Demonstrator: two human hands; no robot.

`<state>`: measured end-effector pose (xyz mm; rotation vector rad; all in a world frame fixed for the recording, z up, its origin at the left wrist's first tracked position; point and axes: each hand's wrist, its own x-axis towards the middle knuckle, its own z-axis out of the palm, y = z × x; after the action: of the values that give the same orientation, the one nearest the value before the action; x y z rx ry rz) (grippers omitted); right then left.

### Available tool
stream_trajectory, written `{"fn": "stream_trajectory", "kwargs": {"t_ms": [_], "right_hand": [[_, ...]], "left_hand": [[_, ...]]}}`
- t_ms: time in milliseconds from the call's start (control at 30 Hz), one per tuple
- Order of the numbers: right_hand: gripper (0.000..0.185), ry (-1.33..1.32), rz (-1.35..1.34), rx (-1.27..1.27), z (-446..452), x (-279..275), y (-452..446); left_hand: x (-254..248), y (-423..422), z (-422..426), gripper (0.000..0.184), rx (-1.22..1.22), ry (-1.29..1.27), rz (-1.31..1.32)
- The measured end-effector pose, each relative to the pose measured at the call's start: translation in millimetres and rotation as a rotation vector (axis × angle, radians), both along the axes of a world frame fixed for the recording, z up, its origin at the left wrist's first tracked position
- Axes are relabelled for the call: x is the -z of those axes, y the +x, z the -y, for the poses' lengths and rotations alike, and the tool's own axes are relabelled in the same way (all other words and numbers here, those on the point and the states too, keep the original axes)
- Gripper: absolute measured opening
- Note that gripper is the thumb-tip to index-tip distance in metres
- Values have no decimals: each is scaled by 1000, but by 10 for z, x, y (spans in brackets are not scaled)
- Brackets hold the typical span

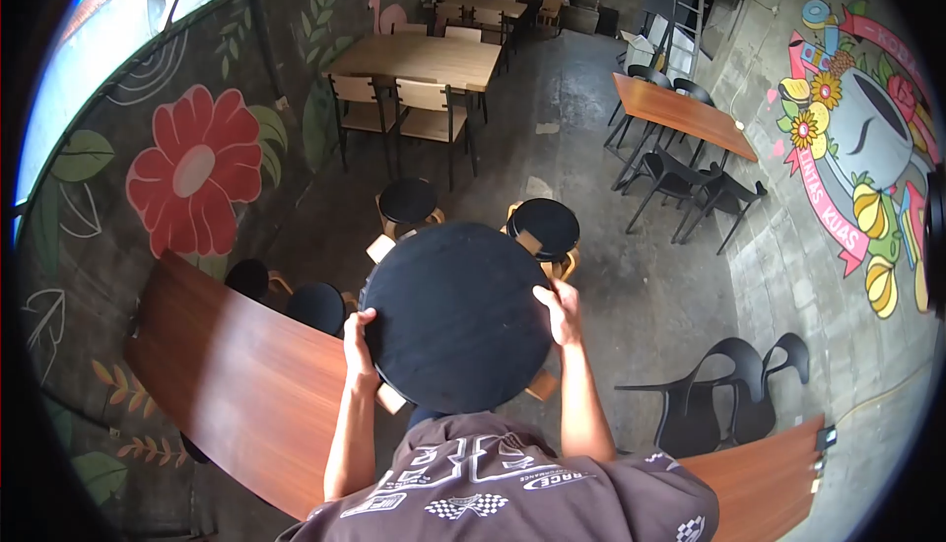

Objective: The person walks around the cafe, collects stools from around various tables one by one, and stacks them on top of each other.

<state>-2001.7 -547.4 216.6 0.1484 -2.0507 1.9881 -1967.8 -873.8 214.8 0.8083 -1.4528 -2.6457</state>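
A stool with a round black seat (458,320) and light wooden legs is held up in front of my chest, its seat facing the camera. My left hand (361,345) grips the left edge of the seat, thumb on top. On the opposite edge, my right hand (562,311) holds on with its thumb over the rim. The fingers beneath the seat are hidden. Just beyond it stand two more black-topped stools, one at the left (408,201) and one at the right (545,228).
A reddish-brown table (236,374) stands close on my left, with black stools (316,307) behind it. Another tabletop (759,473) is at the lower right, near black chairs (690,414). Farther off are a light wooden table (414,56) and an orange-brown table (680,113) with chairs.
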Motion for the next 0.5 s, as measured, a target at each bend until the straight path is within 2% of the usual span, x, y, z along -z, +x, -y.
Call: {"fn": "stream_trajectory", "kwargs": {"t_ms": [33,67,100,133,200,233,400,500], "right_hand": [[28,-27,2,-26,46,12,-245],[28,-56,-6,-53,118,-84,-515],[28,-33,-24,-62,173,-202,-726],[29,-13,-22,-76,182,-116,-1029],[32,51,-24,-58,326,-160,-1526],[32,29,-10,-86,406,-101,-1819],[31,-40,40,-135,918,120,-3186],[25,98,50,-142,1152,223,-4057]], "left_hand": [[-23,-159,37,30,-38,-44,9],[-194,-336,-21,41,-76,-102,-13],[-30,-605,102,39,-60,-57,-3],[55,-863,217,27,-51,-16,-22],[311,-1363,421,26,-107,-15,-81],[78,-1530,370,25,-169,-82,-79],[544,-2955,981,30,-81,28,-48],[613,-3776,1232,33,-75,67,15]]}}
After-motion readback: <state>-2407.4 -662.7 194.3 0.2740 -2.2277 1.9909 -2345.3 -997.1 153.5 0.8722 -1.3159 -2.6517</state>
